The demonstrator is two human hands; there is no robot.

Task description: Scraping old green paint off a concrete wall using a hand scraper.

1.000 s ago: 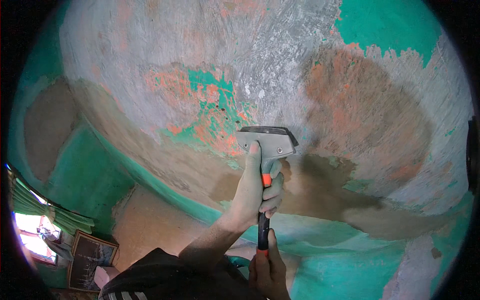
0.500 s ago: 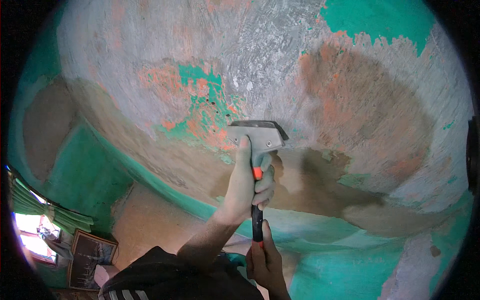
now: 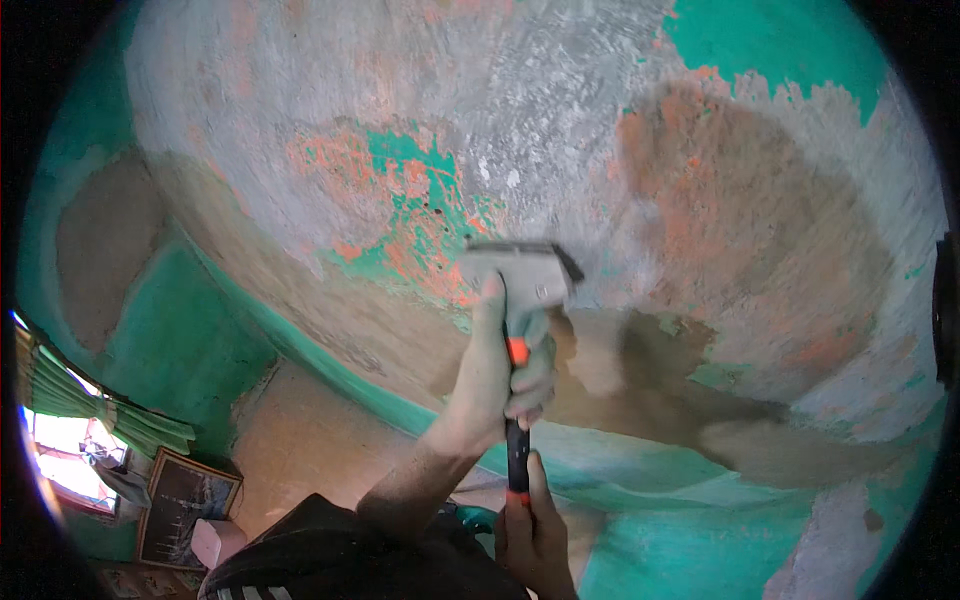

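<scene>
A wide-bladed scraper (image 3: 522,272) with a pale grey head and a black-and-orange handle stands upright against the wall, its dark blade edge at the top. My left hand (image 3: 500,370) wraps round the neck and upper handle, the thumb lying up along the head. Lower down, my right hand (image 3: 530,530) grips the end of the handle. Just left of the blade is a patch of leftover green paint (image 3: 440,205) streaked with orange. Whether the blade presses on the wall cannot be told for certain; the head is slightly blurred.
Scraped grey plaster (image 3: 250,90) surrounds the blade, with green paint (image 3: 780,50) at upper right. Brown bare areas (image 3: 760,200) show at right. At lower left are a bright window (image 3: 75,450), a green curtain (image 3: 140,420), a framed picture (image 3: 185,510) and a pinkish box (image 3: 215,543).
The view has shifted slightly, so the wall patches sit a little further right. Both hands keep their hold, and the scraper head has become blurred.
</scene>
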